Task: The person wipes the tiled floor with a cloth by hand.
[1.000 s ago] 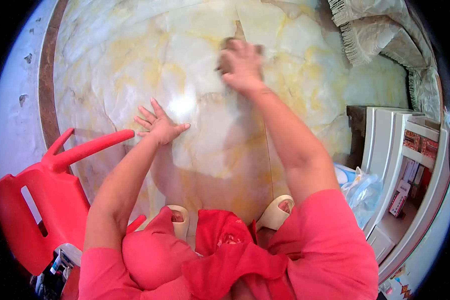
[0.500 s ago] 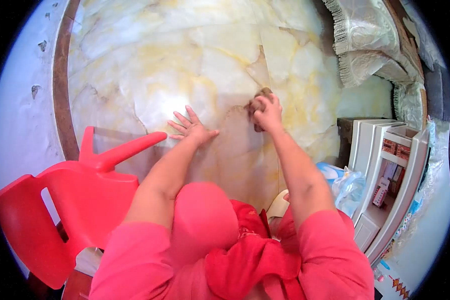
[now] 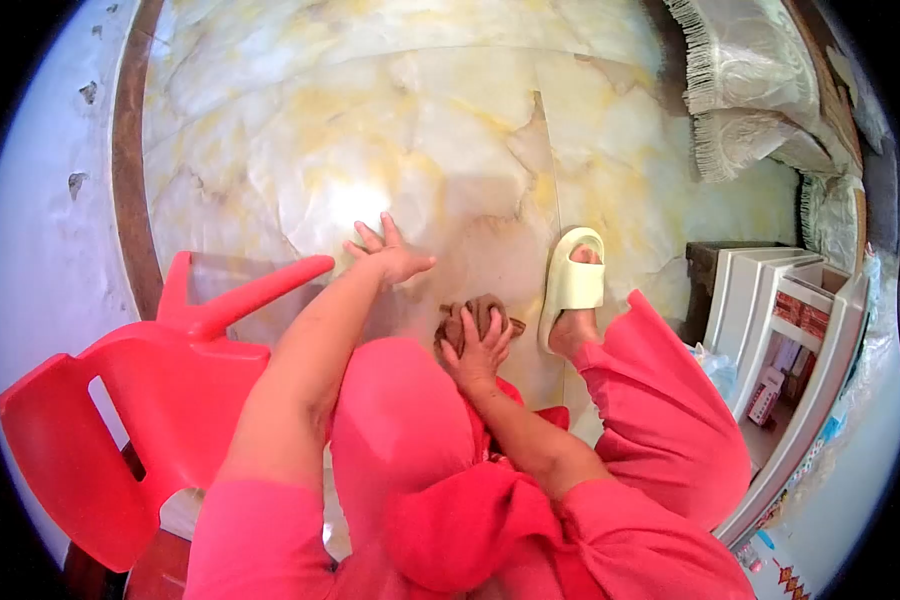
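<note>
Shiny floor (image 3: 370,120), brown cloth (image 3: 483,303) down near the left knee (image 3: 400,380)
Right hand (image 3: 478,352) lies spread on the cloth; left hand (image 3: 392,260), stretched wide, holds nothing. Press evenly, keep the cloth flat.

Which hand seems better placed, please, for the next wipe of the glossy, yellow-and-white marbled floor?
Right, probably: the right hand rests on the crumpled brown cloth, which lies on the floor, whereas the left hand holds nothing and is apart from the cloth.

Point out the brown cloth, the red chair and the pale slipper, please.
Brown cloth (image 3: 484,302), head view: upper part.
Red chair (image 3: 175,400), head view: slotted panel.
Pale slipper (image 3: 578,285), head view: strap.
</note>
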The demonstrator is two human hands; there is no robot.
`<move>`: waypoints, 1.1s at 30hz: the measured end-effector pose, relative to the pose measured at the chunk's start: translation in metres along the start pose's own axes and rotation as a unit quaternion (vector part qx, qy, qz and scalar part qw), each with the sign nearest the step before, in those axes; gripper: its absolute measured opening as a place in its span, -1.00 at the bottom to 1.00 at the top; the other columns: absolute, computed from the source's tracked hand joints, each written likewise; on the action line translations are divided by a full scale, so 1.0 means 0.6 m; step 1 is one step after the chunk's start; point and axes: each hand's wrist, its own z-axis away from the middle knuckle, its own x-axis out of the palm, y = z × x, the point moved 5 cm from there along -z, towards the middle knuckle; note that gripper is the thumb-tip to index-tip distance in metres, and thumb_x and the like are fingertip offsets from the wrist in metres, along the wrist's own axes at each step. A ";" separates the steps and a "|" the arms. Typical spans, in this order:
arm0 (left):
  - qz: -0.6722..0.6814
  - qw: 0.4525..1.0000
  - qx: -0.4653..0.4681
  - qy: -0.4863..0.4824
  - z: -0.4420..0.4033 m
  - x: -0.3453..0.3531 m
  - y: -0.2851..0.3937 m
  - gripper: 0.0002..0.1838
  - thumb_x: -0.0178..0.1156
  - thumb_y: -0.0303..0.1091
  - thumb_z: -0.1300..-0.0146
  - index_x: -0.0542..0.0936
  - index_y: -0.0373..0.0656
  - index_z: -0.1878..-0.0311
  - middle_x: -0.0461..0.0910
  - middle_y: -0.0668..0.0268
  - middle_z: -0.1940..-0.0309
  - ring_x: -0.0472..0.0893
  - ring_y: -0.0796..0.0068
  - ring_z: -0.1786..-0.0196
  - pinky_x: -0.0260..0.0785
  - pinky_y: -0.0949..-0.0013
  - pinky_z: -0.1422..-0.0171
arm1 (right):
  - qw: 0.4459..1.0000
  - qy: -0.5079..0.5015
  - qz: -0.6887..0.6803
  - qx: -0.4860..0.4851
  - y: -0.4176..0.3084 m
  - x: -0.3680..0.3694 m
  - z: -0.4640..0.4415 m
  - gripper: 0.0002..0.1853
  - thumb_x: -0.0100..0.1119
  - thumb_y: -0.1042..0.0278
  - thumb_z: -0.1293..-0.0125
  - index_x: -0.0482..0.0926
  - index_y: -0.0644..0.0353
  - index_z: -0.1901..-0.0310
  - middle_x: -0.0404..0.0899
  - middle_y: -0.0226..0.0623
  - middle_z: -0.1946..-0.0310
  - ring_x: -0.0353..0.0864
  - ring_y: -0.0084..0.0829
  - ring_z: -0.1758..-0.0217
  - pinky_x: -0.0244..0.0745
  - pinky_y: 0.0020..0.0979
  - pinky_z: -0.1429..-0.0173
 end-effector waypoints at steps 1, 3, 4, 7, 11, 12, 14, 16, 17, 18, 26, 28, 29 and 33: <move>0.009 1.000 0.004 -0.011 0.014 -0.011 0.003 0.33 0.30 0.30 0.03 -0.54 0.16 -0.47 -0.69 -0.06 -0.45 -0.58 -0.35 -0.45 -0.38 -0.35 -0.44 | 0.999 0.029 0.005 -0.015 -0.004 -0.007 -0.017 -0.29 0.36 0.05 0.02 0.37 -0.26 -0.25 -0.07 -0.07 -0.38 -0.14 0.16 -0.44 -0.08 0.28 -0.34; 0.008 1.000 -0.011 -0.008 0.014 0.003 -0.005 0.33 0.30 0.30 0.03 -0.52 0.17 -0.47 -0.66 -0.06 -0.46 -0.55 -0.36 -0.45 -0.34 -0.32 -0.45 | 0.996 0.079 0.015 -0.048 -0.017 -0.026 -0.089 -0.24 0.38 0.01 0.07 0.35 -0.29 -0.26 -0.07 -0.11 -0.38 -0.14 0.16 -0.44 -0.07 0.28 -0.34; 0.001 1.000 -0.022 0.012 0.002 0.012 -0.003 0.33 0.31 0.29 0.04 -0.51 0.17 -0.47 -0.65 -0.05 -0.46 -0.55 -0.36 -0.45 -0.33 -0.33 -0.45 | 0.998 0.069 0.002 -0.011 -0.027 -0.046 -0.145 -0.25 0.36 -0.04 0.01 0.32 -0.32 -0.29 -0.09 -0.11 -0.40 -0.18 0.21 -0.44 -0.11 0.30 -0.33; 0.028 0.994 -0.055 0.090 -0.025 0.013 0.013 0.36 0.36 0.27 0.08 -0.49 0.17 -0.48 -0.63 -0.04 -0.47 -0.53 -0.35 -0.46 -0.30 -0.34 -0.44 | 0.981 0.168 -0.014 0.092 -0.051 -0.094 -0.339 -0.26 0.32 -0.11 -0.02 0.32 -0.31 -0.30 -0.15 -0.10 -0.43 -0.23 0.22 -0.45 -0.14 0.32 -0.35; 0.090 0.973 -0.086 0.195 -0.039 -0.061 0.030 0.42 0.44 0.22 0.17 -0.47 0.15 -0.48 -0.62 -0.01 -0.48 -0.53 -0.34 -0.46 -0.29 -0.40 -0.41 | 0.992 0.129 0.001 -0.007 -0.097 -0.168 -0.536 -0.26 0.33 -0.11 0.01 0.34 -0.32 -0.28 -0.17 -0.13 -0.44 -0.27 0.16 -0.47 -0.21 0.32 -0.37; 0.099 0.976 -0.100 0.167 -0.028 -0.071 0.042 0.47 0.48 0.17 0.18 -0.55 0.16 -0.46 -0.71 0.05 -0.46 -0.62 -0.27 -0.46 -0.31 -0.46 -0.39 | 0.993 0.109 0.005 -0.052 -0.107 -0.180 -0.576 -0.26 0.34 -0.09 0.02 0.35 -0.33 -0.27 -0.16 -0.15 -0.44 -0.27 0.13 -0.47 -0.22 0.31 -0.38; 0.082 0.977 -0.124 0.150 -0.043 -0.062 0.045 0.50 0.48 0.19 0.19 -0.60 0.15 -0.44 -0.75 0.02 -0.44 -0.64 -0.28 -0.45 -0.32 -0.47 -0.38 | 0.985 0.047 -0.002 -0.168 -0.127 -0.202 -0.672 -0.30 0.34 0.05 0.08 0.42 -0.35 -0.22 -0.10 -0.31 -0.44 -0.22 -0.06 -0.50 -0.14 0.29 -0.38; 0.071 0.979 -0.143 0.131 -0.052 -0.057 0.041 0.53 0.48 0.22 0.21 -0.65 0.14 -0.42 -0.79 -0.01 -0.42 -0.66 -0.29 -0.44 -0.33 -0.48 -0.37 | 0.958 0.034 -0.022 -0.284 -0.135 -0.226 -0.761 -0.41 0.33 0.12 0.10 0.54 -0.28 -0.10 0.17 -0.30 -0.35 0.09 -0.05 -0.41 0.09 -0.02 -0.42; 0.064 0.980 -0.145 0.120 -0.050 -0.060 0.040 0.54 0.48 0.23 0.21 -0.67 0.13 -0.41 -0.80 -0.02 -0.42 -0.67 -0.30 -0.44 -0.33 -0.48 -0.37 | 0.944 -0.005 -0.091 -0.318 -0.127 -0.237 -0.806 -0.47 0.30 0.18 0.07 0.57 -0.23 -0.06 0.24 -0.22 -0.31 0.18 -0.01 -0.36 0.22 -0.15 -0.39; 0.060 0.982 -0.138 0.116 -0.055 -0.067 0.048 0.55 0.48 0.24 0.22 -0.69 0.12 -0.40 -0.81 -0.04 -0.41 -0.67 -0.31 -0.43 -0.34 -0.49 -0.37 | 0.944 0.003 -0.098 -0.315 -0.131 -0.258 -0.803 -0.49 0.29 0.20 0.05 0.57 -0.21 -0.06 0.23 -0.16 -0.30 0.18 0.00 -0.35 0.24 -0.16 -0.37; 0.037 0.982 -0.133 0.125 -0.062 -0.062 0.046 0.58 0.45 0.30 0.26 -0.68 0.01 -0.40 -0.77 -0.17 -0.40 -0.66 -0.46 -0.39 -0.48 -0.36 -0.43 | 0.944 0.141 -0.234 -0.185 -0.033 -0.235 -0.479 -0.48 0.24 0.35 0.01 0.48 0.02 -0.09 0.10 0.04 -0.31 0.11 0.09 -0.37 0.06 -0.01 -0.40; 0.035 0.982 -0.132 0.127 -0.065 -0.064 0.047 0.58 0.45 0.31 0.26 -0.68 0.01 -0.40 -0.76 -0.18 -0.40 -0.66 -0.46 -0.39 -0.48 -0.35 -0.43 | 0.950 0.186 -0.210 -0.138 -0.016 -0.192 -0.326 -0.46 0.26 0.36 0.01 0.48 0.04 -0.11 0.09 0.04 -0.31 0.08 0.11 -0.38 0.00 0.06 -0.41; 0.029 0.982 -0.135 0.127 -0.065 -0.066 0.048 0.58 0.46 0.31 0.26 -0.68 0.01 -0.40 -0.76 -0.18 -0.40 -0.65 -0.46 -0.39 -0.48 -0.35 -0.44 | 0.963 0.170 -0.161 -0.135 0.002 -0.162 -0.265 -0.42 0.29 0.31 0.00 0.45 -0.02 -0.16 0.08 0.02 -0.32 0.04 0.16 -0.39 -0.02 0.12 -0.40; 0.033 0.981 -0.153 0.116 -0.051 -0.070 0.053 0.53 0.45 0.25 0.16 -0.70 0.07 -0.39 -0.80 -0.06 -0.41 -0.65 -0.31 -0.44 -0.31 -0.48 -0.37 | 0.988 0.142 -0.056 -0.025 0.036 -0.085 -0.205 -0.30 0.37 0.15 0.04 0.38 -0.15 -0.23 0.00 -0.01 -0.35 -0.04 0.22 -0.39 -0.07 0.25 -0.36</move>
